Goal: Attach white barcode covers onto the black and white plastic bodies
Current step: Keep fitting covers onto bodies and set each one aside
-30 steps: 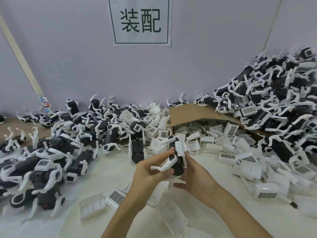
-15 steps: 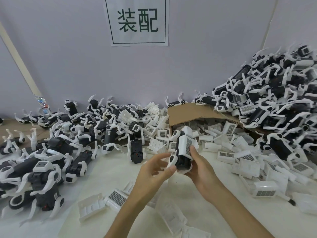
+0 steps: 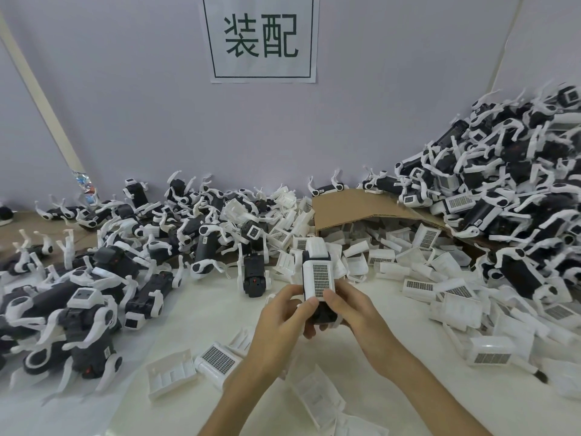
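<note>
Now body (image 3: 325, 313) w/ barcode cover (image 3: 319, 278) atop, snug in curled grip of L hand (image 3: 279, 322) & R hand (image 3: 356, 313).

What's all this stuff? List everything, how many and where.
held body: one, black and white, centre, between both hands
barcode cover: one, white, on top of the held body
bodies at left: many, black and white, piled at the left
bodies at right: many, black and white, heaped high at the right
cardboard box: one, brown, tipped over at the back
loose covers: many, white, spilling from the cardboard box, some scattered in front
sign: one, white with dark characters, above at back centre
table: one, white top
left hand: grips the held body, thumb on the barcode cover
right hand: the same, opposite side
</note>
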{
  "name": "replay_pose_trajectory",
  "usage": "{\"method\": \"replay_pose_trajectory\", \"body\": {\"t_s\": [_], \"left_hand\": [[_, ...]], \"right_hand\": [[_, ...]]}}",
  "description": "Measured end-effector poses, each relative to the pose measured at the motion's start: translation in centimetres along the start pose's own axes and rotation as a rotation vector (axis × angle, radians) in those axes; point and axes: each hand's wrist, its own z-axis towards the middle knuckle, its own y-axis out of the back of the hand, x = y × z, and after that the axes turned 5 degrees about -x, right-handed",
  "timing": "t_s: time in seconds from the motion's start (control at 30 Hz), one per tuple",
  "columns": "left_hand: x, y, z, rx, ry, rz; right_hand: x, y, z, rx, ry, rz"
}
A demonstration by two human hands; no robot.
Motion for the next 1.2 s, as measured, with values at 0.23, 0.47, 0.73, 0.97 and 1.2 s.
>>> {"method": "replay_pose_trajectory", "body": {"t_s": [0.23, 0.47, 0.73, 0.97, 1.2], "left_hand": [[-0.1, 0.2, 0.0, -0.007, 0.017, -0.001], [0.1, 0.2, 0.0, -0.015, -0.031, 0.031], [0.0, 0.2, -0.2, 0.041, -0.062, 0.102], [0.2, 0.6, -0.7, 0.059, -0.199, 0.389], [0.1, -0.3, -0.9, -0.055, -0.316, 0.53]], "right_hand": [[-0.5, -0.5, 0.0, 0.002, 0.043, -0.055], [-0.9, -0.7, -0.2, -0.025, 0.11, -0.044], [-0.5, -0.5, -0.3, 0.006, 0.082, -0.069], [-0.2, -1.0, -0.6, -0.003, -0.057, 0.128], [-0.3, -0.7, -0.4, -0.044, -0.153, 0.31]]}}
